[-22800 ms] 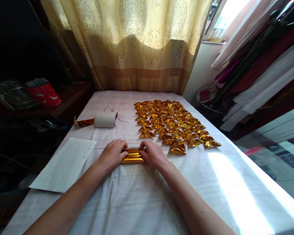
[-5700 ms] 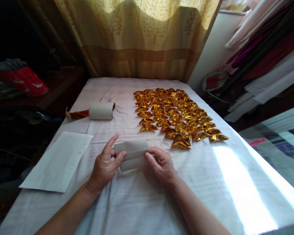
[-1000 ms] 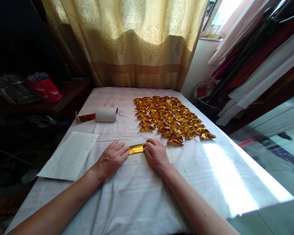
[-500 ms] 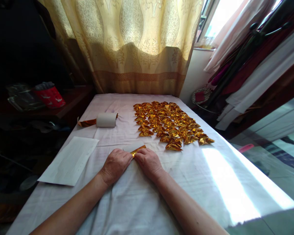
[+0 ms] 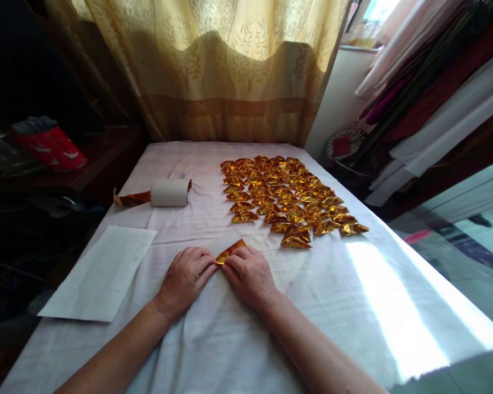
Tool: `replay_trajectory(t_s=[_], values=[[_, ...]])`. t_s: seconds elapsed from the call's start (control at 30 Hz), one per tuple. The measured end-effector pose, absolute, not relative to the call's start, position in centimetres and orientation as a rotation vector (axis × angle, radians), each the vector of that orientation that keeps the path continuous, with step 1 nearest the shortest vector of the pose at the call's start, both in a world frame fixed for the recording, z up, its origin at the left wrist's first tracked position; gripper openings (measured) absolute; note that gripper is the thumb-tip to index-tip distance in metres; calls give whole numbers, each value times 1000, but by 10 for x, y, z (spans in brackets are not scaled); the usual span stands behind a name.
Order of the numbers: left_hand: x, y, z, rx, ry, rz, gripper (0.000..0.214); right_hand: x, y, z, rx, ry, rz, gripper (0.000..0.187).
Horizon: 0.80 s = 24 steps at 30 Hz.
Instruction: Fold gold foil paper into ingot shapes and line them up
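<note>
Between my hands is a small piece of gold foil paper (image 5: pixel 232 249), partly folded, low over the white cloth. My left hand (image 5: pixel 188 277) pinches its left corner with thumb and fingertips. On the other side, my right hand (image 5: pixel 250 275) grips the lower right edge, its fingers covering part of the foil. Just behind the foil lies a pale sheet (image 5: pixel 221 238), mostly hidden. Rows of folded gold foil ingots (image 5: pixel 285 200) stand farther back to the right.
A white cardboard tube (image 5: pixel 169 193) with a strip of gold foil (image 5: pixel 132 199) lies at the back left. Nearer on the left is a white paper sheet (image 5: pixel 101 273). A curtain (image 5: pixel 230 82) hangs behind the cloth-covered table (image 5: pixel 197 350); clothes (image 5: pixel 447 115) hang at right.
The view has tilted down slightly. My left fingers have shifted left along the foil, and more of its gold face shows between my hands. Both hands still grip it.
</note>
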<state>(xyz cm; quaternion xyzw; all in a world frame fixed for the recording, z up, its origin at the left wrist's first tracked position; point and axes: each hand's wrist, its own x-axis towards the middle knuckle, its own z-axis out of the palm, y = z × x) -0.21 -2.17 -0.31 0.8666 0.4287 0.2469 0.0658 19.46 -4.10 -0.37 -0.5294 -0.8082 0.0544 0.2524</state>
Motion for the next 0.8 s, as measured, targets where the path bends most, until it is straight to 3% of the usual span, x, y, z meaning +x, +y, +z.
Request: replay_trajectory(t_s=[0.8], values=[[4, -15, 1, 2523, 1443, 580, 16, 179, -33, 9, -1770, -2140, 334, 13]])
